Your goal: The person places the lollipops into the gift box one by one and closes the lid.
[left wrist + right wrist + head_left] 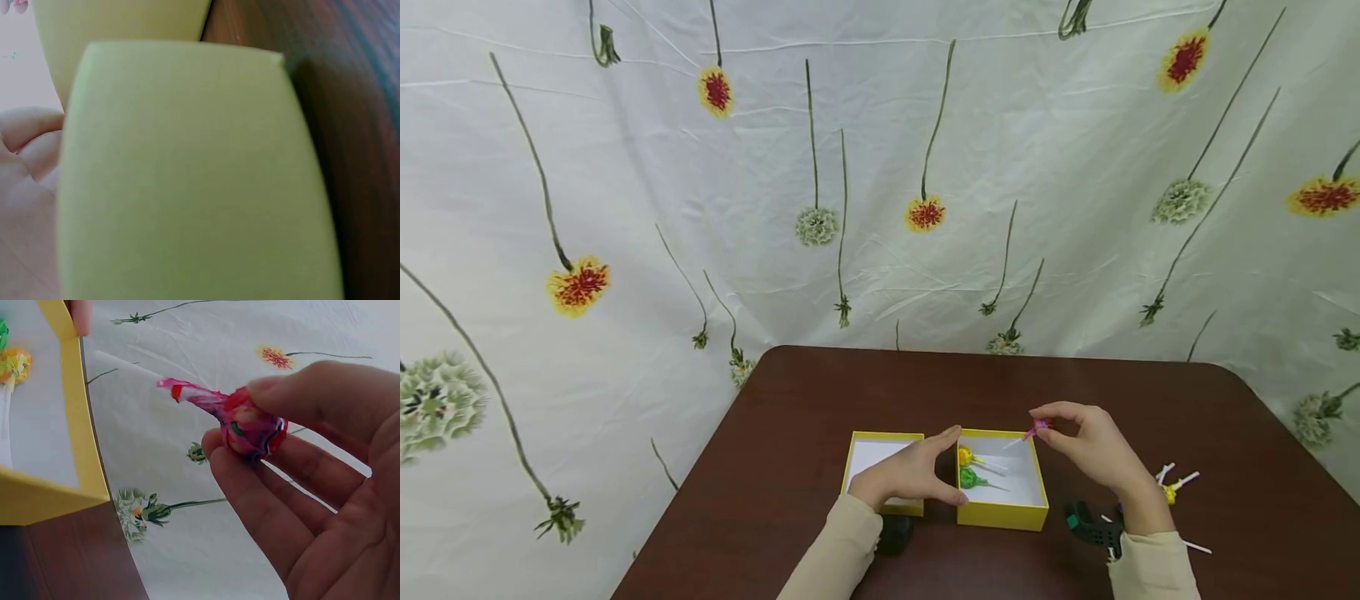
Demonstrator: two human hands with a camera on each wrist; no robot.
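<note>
A lollipop in a pink-and-red wrapper is pinched by its head between the thumb and fingers of my right hand. Its white stick points left, over the right side of the yellow box. A yellow-wrapped lollipop and a green-wrapped lollipop lie inside that box along its left wall. My left hand grips the box's left side, thumb at the front corner and fingers at the back corner. Under the left hand is a second shallow yellow-edged box part with a white inside.
More lollipops lie on the dark wooden table at the right, partly hidden by my right forearm. A black wristband is on the right wrist, and a dark object shows by the left wrist. Flower-patterned cloth hangs behind.
</note>
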